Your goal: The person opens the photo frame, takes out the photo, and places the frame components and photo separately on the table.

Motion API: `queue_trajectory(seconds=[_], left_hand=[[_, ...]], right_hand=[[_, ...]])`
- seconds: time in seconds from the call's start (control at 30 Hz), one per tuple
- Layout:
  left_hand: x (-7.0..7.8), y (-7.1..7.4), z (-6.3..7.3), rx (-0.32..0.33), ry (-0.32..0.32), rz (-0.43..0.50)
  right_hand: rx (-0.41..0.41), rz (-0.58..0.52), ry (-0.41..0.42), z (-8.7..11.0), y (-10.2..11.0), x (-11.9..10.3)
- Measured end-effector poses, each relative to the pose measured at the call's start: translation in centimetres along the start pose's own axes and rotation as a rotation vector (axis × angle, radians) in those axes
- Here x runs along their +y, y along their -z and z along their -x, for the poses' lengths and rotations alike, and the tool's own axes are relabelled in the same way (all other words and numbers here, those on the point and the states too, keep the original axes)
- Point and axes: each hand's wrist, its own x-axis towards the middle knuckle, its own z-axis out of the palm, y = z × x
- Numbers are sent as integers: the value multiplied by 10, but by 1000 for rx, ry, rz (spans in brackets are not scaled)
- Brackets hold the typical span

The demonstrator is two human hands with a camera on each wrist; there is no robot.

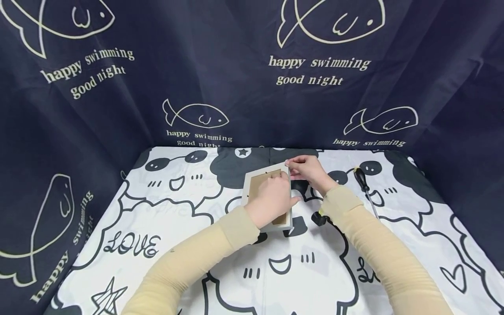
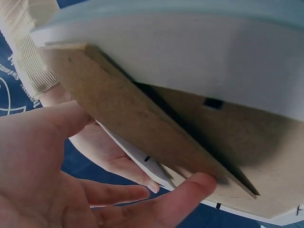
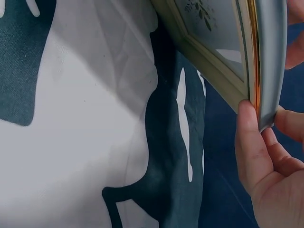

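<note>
A white picture frame (image 1: pixel 249 188) is held up off the patterned cloth, its brown backboard (image 2: pixel 266 142) facing the person. Out from that back slants a brown easel stand (image 2: pixel 123 99). My left hand (image 1: pixel 273 196) is at the back of the frame, with fingers on both sides of the stand; one fingertip rests near the stand's lower edge. At the frame's upper right corner, my right hand (image 1: pixel 309 170) pinches the edge between thumb and fingers. The right wrist view shows the front, with a gold-lined border and a leafy plant print (image 3: pixel 204 16).
A screwdriver (image 1: pixel 361 179) with a black and yellow handle lies right of the right forearm, which partly covers its shaft. A small black and yellow thing (image 1: pixel 319 218) sits beside the right sleeve. Dark fish-print curtain (image 1: pixel 252 52) hangs behind the table cloth (image 1: pixel 165 223).
</note>
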Motion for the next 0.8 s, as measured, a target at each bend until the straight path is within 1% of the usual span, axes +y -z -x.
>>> queue_trajectory(seconds=[0.1,0.23,0.4,0.6,0.8], left_hand=[[1,1,-3,-11,13,-32],[2,2,-6,-34,25,-44],[2,3,-8,-63,41,-15],[4,6,-10,-60,36,-30],[4,8,-11,-53,36,-55]], right_hand=[[3,1,3,0,-1,0],[13,-1,7,0,-2,0],[23,15,12,2,-3,-3],[30,2,6,3,-5,-7],[40,37,12,4,-7,-9]])
